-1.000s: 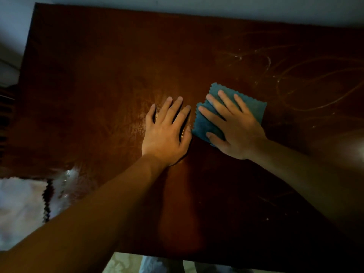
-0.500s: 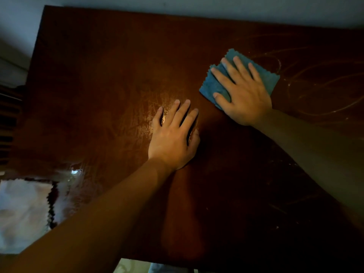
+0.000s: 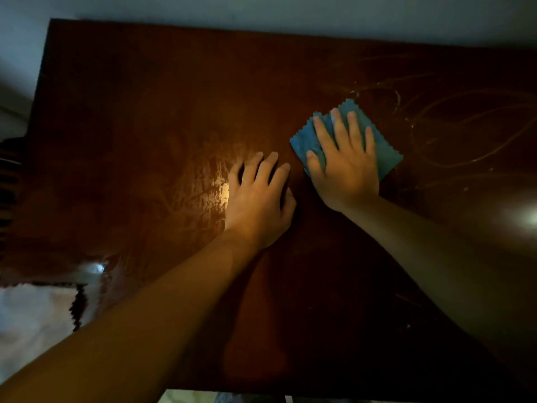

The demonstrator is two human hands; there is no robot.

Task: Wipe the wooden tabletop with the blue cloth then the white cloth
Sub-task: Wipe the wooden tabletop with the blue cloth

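The dark wooden tabletop fills the head view. My right hand lies flat with spread fingers on the folded blue cloth, pressing it onto the wood right of centre. Just to its left my left hand rests palm down on the bare wood, fingers straight. The white cloth, with a zigzag edge, lies at the table's near left corner.
Pale curved smear marks cross the far right of the top. A bright light reflection sits at the right edge. A pale wall runs behind the far edge, and a dark slatted object stands off the left side.
My right hand slid the blue cloth away toward the far edge, then back nearer to my left hand. My left hand stayed planted on the wood.
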